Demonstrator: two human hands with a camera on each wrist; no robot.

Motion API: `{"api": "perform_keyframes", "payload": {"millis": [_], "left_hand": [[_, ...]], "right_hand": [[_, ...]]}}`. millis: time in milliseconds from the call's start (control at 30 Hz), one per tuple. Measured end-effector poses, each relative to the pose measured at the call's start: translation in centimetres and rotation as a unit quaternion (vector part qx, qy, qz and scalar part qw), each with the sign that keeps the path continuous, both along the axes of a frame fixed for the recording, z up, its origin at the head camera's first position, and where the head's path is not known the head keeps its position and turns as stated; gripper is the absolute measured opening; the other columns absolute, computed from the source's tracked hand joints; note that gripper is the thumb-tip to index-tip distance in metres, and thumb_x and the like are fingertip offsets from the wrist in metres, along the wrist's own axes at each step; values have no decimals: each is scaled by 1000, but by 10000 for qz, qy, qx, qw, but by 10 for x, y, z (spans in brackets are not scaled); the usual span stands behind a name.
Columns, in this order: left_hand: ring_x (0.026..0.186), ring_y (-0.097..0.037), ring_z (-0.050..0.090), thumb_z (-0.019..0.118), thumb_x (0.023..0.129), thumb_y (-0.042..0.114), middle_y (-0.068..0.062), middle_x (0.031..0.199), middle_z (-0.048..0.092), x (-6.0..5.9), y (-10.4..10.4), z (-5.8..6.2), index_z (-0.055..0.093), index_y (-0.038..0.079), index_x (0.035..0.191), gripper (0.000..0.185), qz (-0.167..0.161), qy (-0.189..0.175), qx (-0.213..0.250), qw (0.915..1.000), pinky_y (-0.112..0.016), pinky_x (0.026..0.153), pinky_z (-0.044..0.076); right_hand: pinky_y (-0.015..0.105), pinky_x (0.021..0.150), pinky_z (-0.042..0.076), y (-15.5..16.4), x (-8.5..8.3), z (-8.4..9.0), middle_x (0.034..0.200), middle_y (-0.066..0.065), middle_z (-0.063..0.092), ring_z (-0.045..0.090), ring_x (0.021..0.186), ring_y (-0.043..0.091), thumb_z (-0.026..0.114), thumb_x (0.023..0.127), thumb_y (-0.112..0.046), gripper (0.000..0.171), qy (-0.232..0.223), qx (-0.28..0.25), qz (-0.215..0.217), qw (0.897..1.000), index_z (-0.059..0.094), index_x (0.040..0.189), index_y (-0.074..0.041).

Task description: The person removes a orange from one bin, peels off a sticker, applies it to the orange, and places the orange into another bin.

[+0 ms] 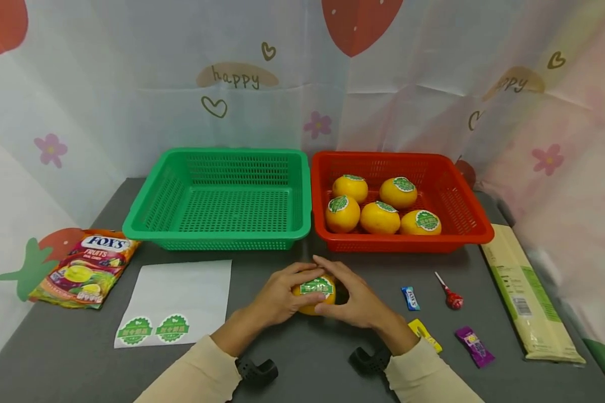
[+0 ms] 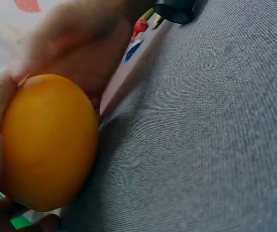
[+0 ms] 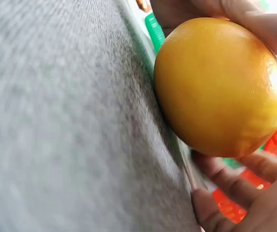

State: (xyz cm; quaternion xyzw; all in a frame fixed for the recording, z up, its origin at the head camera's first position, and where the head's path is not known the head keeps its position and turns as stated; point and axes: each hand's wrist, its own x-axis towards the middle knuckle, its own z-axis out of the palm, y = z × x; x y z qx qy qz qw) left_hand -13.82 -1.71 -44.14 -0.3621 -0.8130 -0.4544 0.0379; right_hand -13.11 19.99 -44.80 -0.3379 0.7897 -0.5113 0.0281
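An orange (image 1: pixel 308 309) with a round green-and-white sticker (image 1: pixel 316 286) on top sits between both hands, low over the grey table. My left hand (image 1: pixel 285 291) grips it from the left, fingers over the top and thumb at the front. From the other side my right hand (image 1: pixel 354 293) reaches across, its fingers stretched over the top and its thumb by the sticker's lower edge. In the right wrist view the right fingers (image 3: pixel 244 186) are spread beside the orange (image 3: pixel 220 87). The left wrist view shows the orange's bare side (image 2: pixel 49 140).
A green basket (image 1: pixel 217 235) stands behind, beside a red basket (image 1: pixel 403 243) holding several stickered oranges (image 1: pixel 343 215). A sheet with two stickers (image 1: pixel 181 291) and a candy bag (image 1: pixel 88 268) lie left. On the right are small candies (image 1: pixel 475 347), a lollipop (image 1: pixel 454 299) and a long packet (image 1: pixel 529 296).
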Motion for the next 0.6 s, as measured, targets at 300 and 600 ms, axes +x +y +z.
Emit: {"api": "perform_keyframes", "payload": {"millis": [300, 600], "left_hand": [[125, -21, 47, 51, 102, 28, -4, 134, 53, 3, -3, -7, 45, 17, 147, 47, 187, -873, 191, 9958, -44, 102, 37], [126, -25, 41, 35, 106, 26, -8, 139, 44, 3, -2, 5, 35, 15, 151, 46, 12, -1978, 99, 9802, -49, 105, 29]], "right_hand": [[51, 103, 34, -7, 8, 15, 141, 26, 43, 42, 128, 42, 53, 93, 11, 34, 323, -391, 266, 9984, 60, 126, 8], [40, 97, 44, 13, 0, 27, 129, 17, 58, 52, 122, 31, 62, 94, -5, 30, -337, -15, -307, 9990, 66, 123, -1]]}}
